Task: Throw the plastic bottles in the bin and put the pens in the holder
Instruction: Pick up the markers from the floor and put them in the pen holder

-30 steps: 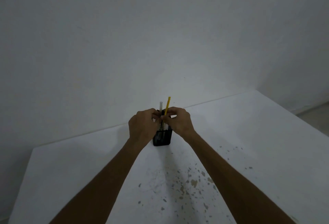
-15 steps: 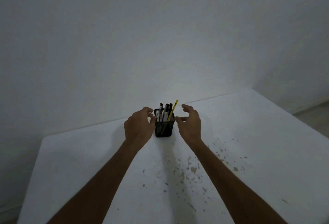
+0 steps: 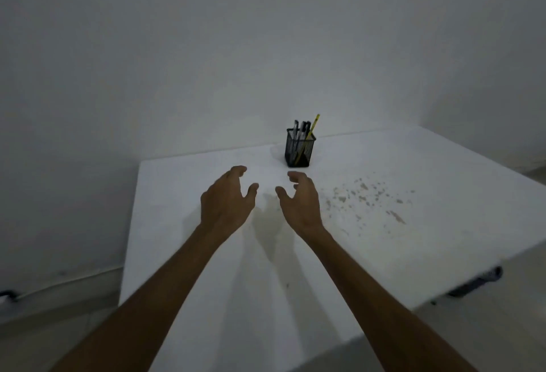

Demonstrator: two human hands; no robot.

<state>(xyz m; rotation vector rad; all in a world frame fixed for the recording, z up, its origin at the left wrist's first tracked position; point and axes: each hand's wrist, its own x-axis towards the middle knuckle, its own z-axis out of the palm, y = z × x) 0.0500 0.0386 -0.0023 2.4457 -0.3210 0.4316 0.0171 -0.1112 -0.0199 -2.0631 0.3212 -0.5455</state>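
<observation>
A black mesh pen holder [image 3: 299,150] stands upright near the far edge of the white table [image 3: 413,238]. Several pens [image 3: 301,128] stick out of its top, among them a yellow one [image 3: 315,125] leaning right. My left hand [image 3: 227,200] hovers over the table in front of the holder and a little left of it, fingers spread, holding nothing. My right hand [image 3: 300,198] floats beside it, just in front of the holder, also with curled, parted fingers and nothing in it. Neither hand touches the holder. No plastic bottle or bin is in view.
Brownish specks [image 3: 366,194] mark the tabletop right of my hands. A plain white wall [image 3: 236,46] rises right behind the table. A dark fitting [image 3: 475,284] shows under the table's right edge, and floor lies to the left and front.
Both hands let go of the pens in the holder, opened, and pulled back toward me. The view has backed away, showing more of the table's near and left edges.
</observation>
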